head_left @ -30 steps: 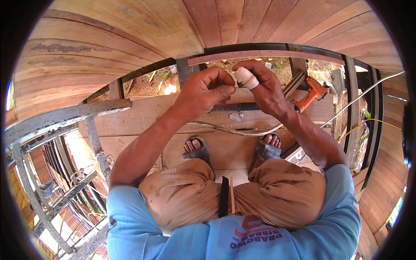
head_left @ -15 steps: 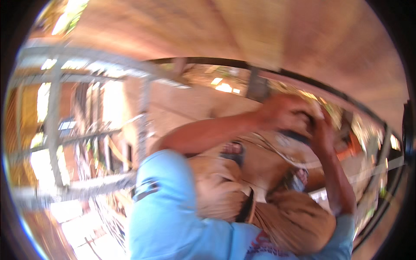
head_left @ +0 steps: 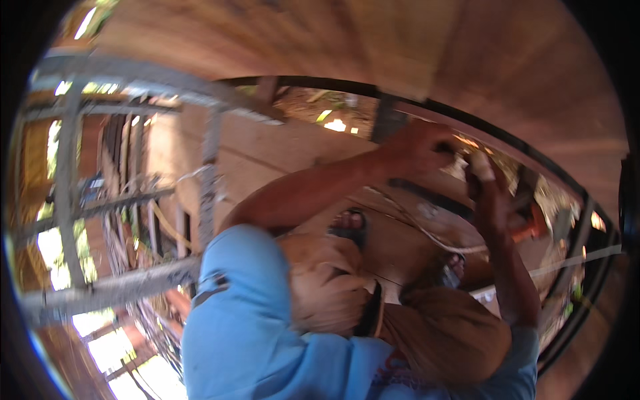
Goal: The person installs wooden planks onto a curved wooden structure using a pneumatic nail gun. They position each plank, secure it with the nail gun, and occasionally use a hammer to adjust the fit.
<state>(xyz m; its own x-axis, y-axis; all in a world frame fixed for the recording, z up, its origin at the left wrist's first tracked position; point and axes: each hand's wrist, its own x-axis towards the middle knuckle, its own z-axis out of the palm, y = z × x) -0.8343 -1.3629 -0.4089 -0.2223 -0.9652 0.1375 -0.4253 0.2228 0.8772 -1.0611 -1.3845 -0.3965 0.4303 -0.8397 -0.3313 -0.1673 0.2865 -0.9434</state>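
Observation:
My left hand (head_left: 421,148) is raised in front of me, its fingers curled. Whether it holds something small I cannot make out. A short gap away, my right hand (head_left: 489,193) is closed, with a small pale thing (head_left: 481,165) at its fingertips, too blurred to name; it may be a wrapped finger. Both hands are just below the dark edge (head_left: 460,115) of a wide wooden board surface (head_left: 400,47). Under them a dark bar (head_left: 427,193) and a pale cable (head_left: 433,235) are visible.
A grey wooden frame (head_left: 70,167) with crossbars stands on my left, beside a bundle of thin sticks or cables (head_left: 123,220). Near my right forearm lies an orange thing (head_left: 533,225). My sandalled feet (head_left: 350,223) rest on brown boards (head_left: 260,157).
My hands, close together before, are now a little apart; the right one is lower relative to the left. The whole view has shifted slightly and is less blurred.

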